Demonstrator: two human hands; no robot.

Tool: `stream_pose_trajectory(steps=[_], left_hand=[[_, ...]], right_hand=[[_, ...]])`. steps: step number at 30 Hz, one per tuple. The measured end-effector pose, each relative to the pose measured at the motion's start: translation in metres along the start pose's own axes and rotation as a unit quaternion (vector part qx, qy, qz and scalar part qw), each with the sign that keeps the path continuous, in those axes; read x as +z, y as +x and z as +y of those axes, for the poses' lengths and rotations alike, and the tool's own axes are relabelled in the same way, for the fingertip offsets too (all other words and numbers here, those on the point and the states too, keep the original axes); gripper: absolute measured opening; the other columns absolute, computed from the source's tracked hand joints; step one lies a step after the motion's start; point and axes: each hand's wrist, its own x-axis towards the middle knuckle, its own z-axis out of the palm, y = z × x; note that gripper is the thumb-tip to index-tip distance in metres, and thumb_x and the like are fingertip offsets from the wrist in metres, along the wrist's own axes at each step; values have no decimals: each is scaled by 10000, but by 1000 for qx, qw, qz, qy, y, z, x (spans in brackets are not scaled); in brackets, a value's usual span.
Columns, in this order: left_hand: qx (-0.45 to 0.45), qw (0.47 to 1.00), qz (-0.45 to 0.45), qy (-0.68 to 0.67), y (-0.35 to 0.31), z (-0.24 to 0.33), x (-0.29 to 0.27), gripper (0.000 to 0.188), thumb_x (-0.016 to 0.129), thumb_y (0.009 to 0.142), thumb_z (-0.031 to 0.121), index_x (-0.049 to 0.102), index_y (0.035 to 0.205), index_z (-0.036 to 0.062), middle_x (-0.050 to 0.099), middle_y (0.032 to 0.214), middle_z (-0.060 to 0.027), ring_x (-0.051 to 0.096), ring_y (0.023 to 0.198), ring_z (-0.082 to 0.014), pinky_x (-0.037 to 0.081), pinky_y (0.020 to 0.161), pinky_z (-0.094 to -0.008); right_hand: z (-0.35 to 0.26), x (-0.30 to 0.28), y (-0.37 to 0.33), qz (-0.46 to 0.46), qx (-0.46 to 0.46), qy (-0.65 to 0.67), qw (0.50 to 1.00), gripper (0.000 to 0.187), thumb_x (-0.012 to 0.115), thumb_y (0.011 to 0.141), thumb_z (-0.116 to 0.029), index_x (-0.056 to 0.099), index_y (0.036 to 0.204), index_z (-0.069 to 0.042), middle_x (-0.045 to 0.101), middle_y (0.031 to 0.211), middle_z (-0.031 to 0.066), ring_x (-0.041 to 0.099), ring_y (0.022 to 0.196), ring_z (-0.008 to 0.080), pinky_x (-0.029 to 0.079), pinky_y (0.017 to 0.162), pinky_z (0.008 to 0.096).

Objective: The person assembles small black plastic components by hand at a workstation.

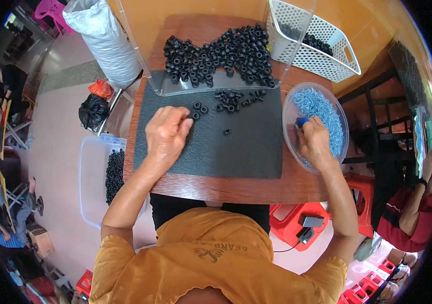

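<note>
Lying loose, small black pieces (204, 109) look hollow.

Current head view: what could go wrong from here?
1. Tipping: the round clear plastic tub of small pale-blue pieces seems to jut past the right edge of the brown wooden table; pressure from the right hand inside it might tip it.
2. Scatter: small black ring-shaped parts lie loose on the flat dark-grey mat beside the left hand; a nudge could send some rolling.
</note>
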Motion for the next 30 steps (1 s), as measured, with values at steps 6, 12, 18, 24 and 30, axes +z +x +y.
stream_pose_trajectory(steps=[6, 12, 18, 24, 30], left_hand=[[87, 992, -34, 90, 9, -7, 21, 255, 715, 621, 46, 591, 841, 18, 517, 767, -107, 532, 728, -278, 464, 597, -370], [113, 988, -34, 99, 7, -13, 22, 211, 666, 632, 3, 574, 822, 16, 494, 724, -112, 523, 697, -293, 459, 594, -390], [-264, 900, -70, -339, -10, 16, 7, 88, 635, 793, 10, 642, 871, -28, 665, 851, -73, 613, 674, -87, 470, 553, -212], [-427, 664, -108, -605, -13, 31, -5, 151, 609, 791, 0, 616, 937, -40, 658, 865, -169, 624, 661, -149, 498, 581, -253], [-418, 636, -139, -634, -20, 38, 4, 160, 610, 816, -5, 616, 972, -38, 661, 877, -154, 618, 696, -150, 499, 594, -251]], right_hand=[[-23, -10, -5, 72, 126, 131, 981, 170, 640, 675, 43, 517, 787, 12, 545, 722, 148, 545, 661, 310, 447, 586, 377], [-71, -17, 2, 91, 239, 295, 921, 211, 673, 737, 6, 578, 924, -5, 602, 788, 96, 569, 633, 173, 456, 575, 282], [-103, 26, 15, 70, 43, 132, 988, 178, 656, 707, 24, 563, 857, 1, 564, 777, 124, 539, 735, 272, 453, 653, 374], [-104, 34, 11, 72, -15, 140, 987, 256, 630, 669, 75, 530, 902, 40, 541, 857, 162, 507, 775, 342, 434, 641, 422], [-101, 39, 12, 92, -2, 172, 981, 213, 622, 671, 63, 506, 847, 36, 533, 836, 193, 493, 753, 364, 426, 609, 440]])
